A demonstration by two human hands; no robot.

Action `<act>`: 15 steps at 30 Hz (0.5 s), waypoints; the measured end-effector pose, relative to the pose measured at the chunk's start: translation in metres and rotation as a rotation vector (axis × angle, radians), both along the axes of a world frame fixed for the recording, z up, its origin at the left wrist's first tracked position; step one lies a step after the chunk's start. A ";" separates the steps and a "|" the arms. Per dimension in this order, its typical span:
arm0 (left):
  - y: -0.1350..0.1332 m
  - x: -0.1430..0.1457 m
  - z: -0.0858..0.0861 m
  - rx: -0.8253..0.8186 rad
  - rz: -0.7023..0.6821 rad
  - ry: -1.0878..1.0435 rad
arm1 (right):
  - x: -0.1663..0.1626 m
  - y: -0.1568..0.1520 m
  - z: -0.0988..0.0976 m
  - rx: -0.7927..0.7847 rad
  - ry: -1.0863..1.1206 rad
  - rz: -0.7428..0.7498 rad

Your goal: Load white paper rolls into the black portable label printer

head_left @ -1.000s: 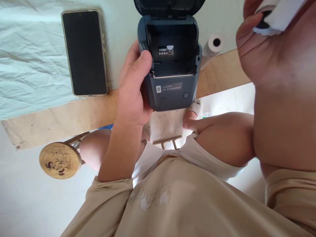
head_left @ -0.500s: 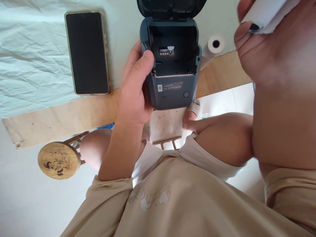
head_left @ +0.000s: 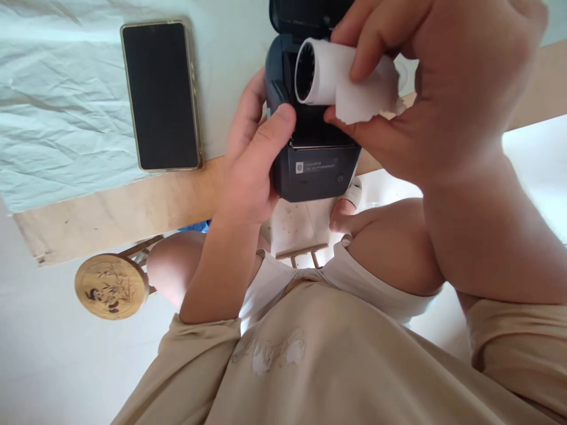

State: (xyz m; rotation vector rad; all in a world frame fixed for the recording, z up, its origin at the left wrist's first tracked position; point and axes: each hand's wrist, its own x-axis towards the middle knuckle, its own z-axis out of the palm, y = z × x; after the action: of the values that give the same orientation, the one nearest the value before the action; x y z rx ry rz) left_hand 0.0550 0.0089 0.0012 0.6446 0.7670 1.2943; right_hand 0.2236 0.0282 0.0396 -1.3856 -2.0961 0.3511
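My left hand (head_left: pixel 257 147) grips the left side of a dark blue-grey portable label printer (head_left: pixel 319 171), its thumb on the rim of the paper bay. The printer's black lid (head_left: pixel 292 18) stands flipped up at the far side. Pinched in my right hand (head_left: pixel 425 88) is a white paper roll (head_left: pixel 328 65) with a wide dark core facing left and a torn loose end hanging down. The roll is over the printer's bay and hides most of it; I cannot tell whether it touches the inside.
A dark-screened phone (head_left: pixel 162 94) in a clear case lies on the pale green cloth (head_left: pixel 57 106) to the left. The wooden table edge (head_left: pixel 97 212) runs below it. A round wooden stool (head_left: pixel 110 286) with a panda picture stands at lower left.
My right hand has come in from the upper right, bringing the paper roll over the printer's bay. The printer, in my left hand, has shifted slightly right. The second paper roll is now mostly hidden.
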 end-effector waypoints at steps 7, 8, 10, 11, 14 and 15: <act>0.000 0.008 -0.003 -0.003 0.041 0.013 | -0.003 0.001 -0.005 0.106 -0.173 0.127; 0.000 0.007 -0.004 0.009 0.034 0.020 | -0.003 0.001 -0.005 0.109 -0.153 0.152; 0.001 0.004 -0.007 0.049 0.005 0.029 | -0.004 0.001 -0.005 0.096 -0.149 0.173; 0.002 0.001 -0.008 0.059 -0.001 0.033 | -0.004 0.001 -0.005 0.085 -0.164 0.161; 0.005 -0.007 -0.009 0.057 -0.068 0.053 | -0.003 0.000 -0.004 0.089 -0.220 0.078; 0.006 -0.010 -0.008 0.050 -0.099 0.059 | -0.002 -0.001 -0.004 0.100 -0.228 0.061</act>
State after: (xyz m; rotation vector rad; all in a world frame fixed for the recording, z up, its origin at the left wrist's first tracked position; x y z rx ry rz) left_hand 0.0453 0.0146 -0.0071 0.7550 0.7436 1.2119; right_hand 0.2211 0.0276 0.0358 -1.3585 -2.3104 0.1146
